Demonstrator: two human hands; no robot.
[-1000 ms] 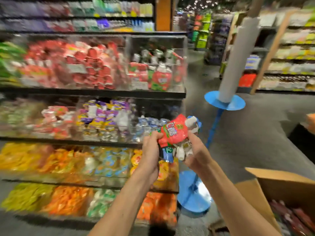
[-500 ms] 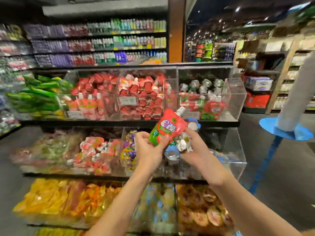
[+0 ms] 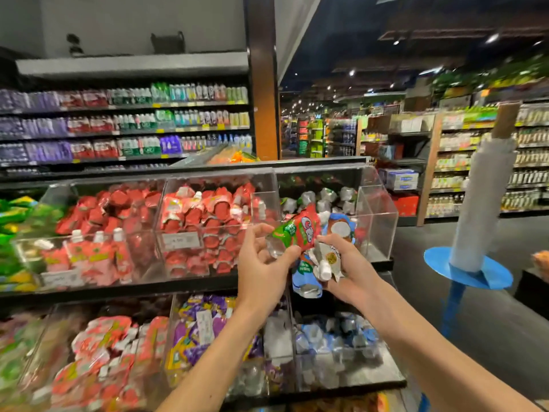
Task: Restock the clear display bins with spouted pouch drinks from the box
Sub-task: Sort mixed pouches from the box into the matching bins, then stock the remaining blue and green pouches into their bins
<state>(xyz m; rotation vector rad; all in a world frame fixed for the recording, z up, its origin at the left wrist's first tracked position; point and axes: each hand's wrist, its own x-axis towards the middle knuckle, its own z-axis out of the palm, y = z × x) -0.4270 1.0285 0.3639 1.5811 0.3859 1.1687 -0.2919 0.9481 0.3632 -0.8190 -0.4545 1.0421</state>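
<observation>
Supermarket. Clear acrylic bins [image 3: 377, 221] packed with pouch drinks [image 3: 208, 215] just behind and below fingers [image 3: 256, 237]; price label [image 3: 180, 241] on bin front left of them. Bottled-drink shelves [image 3: 133, 126] with yellow tags [image 3: 221, 126] far up-left of fingers. Stocked aisle shelving [image 3: 463, 162] well right, ceiling spotlights [image 3: 491, 38] high above.

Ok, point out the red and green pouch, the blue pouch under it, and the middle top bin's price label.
red and green pouch [image 3: 300, 233], head view, printed front.
blue pouch [image 3: 301, 278], head view, lower body.
price label [image 3: 180, 241], head view, tag centre.
</observation>
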